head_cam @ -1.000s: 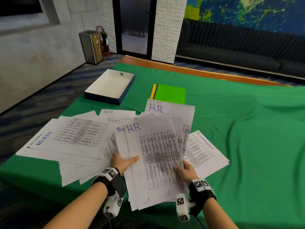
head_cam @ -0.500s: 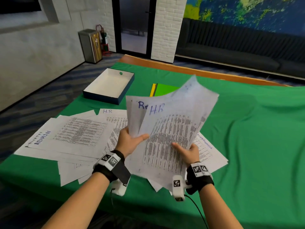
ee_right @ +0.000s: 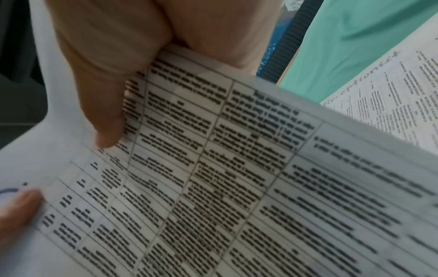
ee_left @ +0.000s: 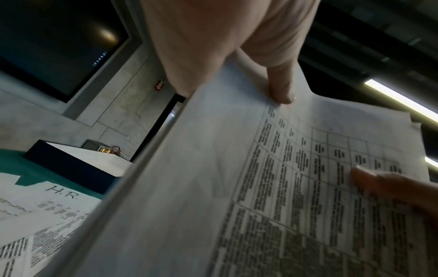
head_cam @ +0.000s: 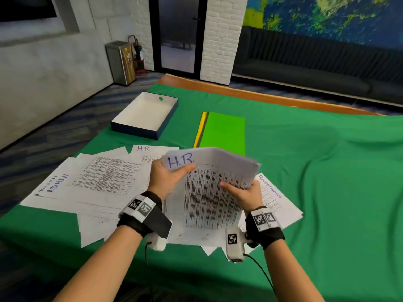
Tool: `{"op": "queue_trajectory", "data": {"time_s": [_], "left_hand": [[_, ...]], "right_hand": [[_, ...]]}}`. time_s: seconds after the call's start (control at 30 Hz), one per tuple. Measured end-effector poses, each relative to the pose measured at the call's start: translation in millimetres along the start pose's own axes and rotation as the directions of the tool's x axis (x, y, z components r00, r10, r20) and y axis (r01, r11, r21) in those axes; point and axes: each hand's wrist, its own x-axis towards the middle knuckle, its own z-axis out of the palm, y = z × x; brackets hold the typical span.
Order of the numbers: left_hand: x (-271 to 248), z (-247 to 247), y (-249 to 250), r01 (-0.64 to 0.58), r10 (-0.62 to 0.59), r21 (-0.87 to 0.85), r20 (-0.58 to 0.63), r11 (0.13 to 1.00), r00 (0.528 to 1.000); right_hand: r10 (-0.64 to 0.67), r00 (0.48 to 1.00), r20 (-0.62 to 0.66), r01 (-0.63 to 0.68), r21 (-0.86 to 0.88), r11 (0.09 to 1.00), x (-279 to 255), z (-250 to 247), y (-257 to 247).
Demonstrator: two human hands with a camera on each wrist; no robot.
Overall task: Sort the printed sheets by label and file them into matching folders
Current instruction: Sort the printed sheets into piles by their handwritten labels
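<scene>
Both hands hold a stack of printed sheets (head_cam: 209, 192) upright above the table; the top sheet is labelled "H.R." in blue. My left hand (head_cam: 168, 177) grips the stack's left edge, thumb across the label (ee_left: 279, 88). My right hand (head_cam: 244, 190) grips the right edge, thumb on the printed table (ee_right: 106, 120). The stack's lower edge rests on loose papers. More sheets lie on the green cloth: an "ADMIN" sheet (head_cam: 58, 182) at the left, another "H.R." sheet (head_cam: 144, 149) behind, a "Receptionist" sheet (head_cam: 272, 192) at the right. Green and yellow folders (head_cam: 222, 131) lie beyond.
An open, dark-sided box (head_cam: 146, 116) with a white inside stands at the back left of the table. The green cloth (head_cam: 327, 182) covers the right half. The table's near edge runs just below my wrists. A bin (head_cam: 121, 62) stands by the far wall.
The H.R. stack went from lying flat, to a loose lifted fan, to a squared bundle held upright. Both hands moved up along its side edges.
</scene>
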Motion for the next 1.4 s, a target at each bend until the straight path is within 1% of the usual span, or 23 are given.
{"op": "queue_trajectory", "data": {"time_s": [0.1, 0.17, 0.23, 0.3, 0.37, 0.47, 0.5, 0.57, 0.63, 0.7, 0.8, 0.83, 0.87, 0.9, 0.93, 0.97, 1.0, 1.07, 1.1, 1.2, 1.3, 1.37, 1.4], "left_hand": [[-2, 3, 1, 0.003, -0.015, -0.080, -0.148, 0.997, 0.989], [0, 1, 0, 0.002, -0.039, -0.141, -0.264, 0.990, 0.964], [4, -1, -1, -0.001, -0.058, -0.194, -0.300, 0.981, 0.952], [6, -2, -5, 0.003, -0.055, -0.185, -0.275, 0.983, 0.960], [6, -1, -13, 0.016, -0.049, -0.158, -0.208, 0.987, 0.977], [0, 2, -35, 0.116, -0.126, -0.154, -0.053, 0.981, 0.991], [-3, 5, -46, 0.154, -0.154, -0.095, -0.001, 0.984, 0.988], [-13, 12, -70, 0.198, -0.210, 0.109, 0.111, 0.974, 0.971], [-27, 22, -95, 0.195, -0.287, 0.336, 0.251, 0.922, 0.924], [-42, 32, -117, 0.127, -0.358, 0.512, 0.382, 0.849, 0.852], [-61, 42, -134, -0.093, -0.376, 0.652, 0.541, 0.752, 0.752], [-65, 45, -137, -0.187, -0.389, 0.697, 0.579, 0.693, 0.717], [-70, 48, -140, -0.280, -0.412, 0.748, 0.591, 0.602, 0.694], [-73, 52, -143, -0.341, -0.436, 0.795, 0.572, 0.501, 0.695], [-74, 55, -145, -0.353, -0.452, 0.835, 0.531, 0.422, 0.717], [-75, 59, -148, -0.319, -0.466, 0.868, 0.477, 0.380, 0.745], [-75, 62, -150, -0.261, -0.482, 0.892, 0.424, 0.369, 0.767], [-74, 65, -155, -0.175, -0.499, 0.906, 0.365, 0.386, 0.786], [-73, 66, -155, -0.172, -0.492, 0.904, 0.363, 0.391, 0.791], [-70, 62, -159, -0.255, -0.413, 0.879, 0.423, 0.402, 0.807], [-68, 54, -162, -0.261, -0.358, 0.856, 0.438, 0.447, 0.825], [-70, 55, -159, -0.280, -0.347, 0.835, 0.469, 0.473, 0.813], [-73, 58, -157, -0.316, -0.346, 0.809, 0.517, 0.496, 0.783]], "right_hand": [[0.051, 0.996, 0.071, -0.049, -0.035, 0.998, -8, -2, 12], [0.138, 0.979, 0.153, -0.113, -0.164, 0.980, -18, -3, 25], [0.224, 0.966, 0.126, -0.179, -0.295, 0.939, -28, -6, 43], [0.272, 0.962, 0.020, -0.251, -0.325, 0.912, -36, -11, 58], [0.294, 0.945, -0.146, -0.324, -0.283, 0.903, -44, -21, 68], [0.295, 0.863, -0.410, -0.412, -0.234, 0.881, -57, -49, 82], [0.295, 0.829, -0.476, -0.449, -0.250, 0.858, -62, -61, 87], [0.315, 0.766, -0.560, -0.530, -0.275, 0.802, -75, -84, 96], [0.355, 0.703, -0.617, -0.617, -0.280, 0.735, -89, -103, 104], [0.392, 0.635, -0.666, -0.690, -0.262, 0.674, -100, -116, 108], [0.383, 0.572, -0.725, -0.741, -0.257, 0.621, -109, -131, 109], [0.382, 0.559, -0.736, -0.748, -0.249, 0.615, -109, -135, 109], [0.391, 0.548, -0.739, -0.757, -0.241, 0.607, -110, -138, 108], [0.399, 0.542, -0.740, -0.766, -0.240, 0.596, -111, -142, 107], [0.410, 0.537, -0.738, -0.774, -0.236, 0.588, -111, -144, 106], [0.421, 0.536, -0.732, -0.776, -0.232, 0.586, -112, -146, 107], [0.429, 0.537, -0.726, -0.776, -0.226, 0.589, -114, -146, 105], [0.439, 0.546, -0.713, -0.767, -0.214, 0.605, -116, -146, 106], [0.443, 0.547, -0.711, -0.763, -0.206, 0.612, -117, -146, 107], [0.456, 0.531, -0.714, -0.761, -0.165, 0.627, -119, -145, 106], [0.472, 0.513, -0.717, -0.760, -0.125, 0.638, -121, -146, 105], [0.475, 0.509, -0.718, -0.759, -0.114, 0.641, -122, -145, 104], [0.475, 0.508, -0.719, -0.759, -0.112, 0.642, -122, -145, 104]]}}
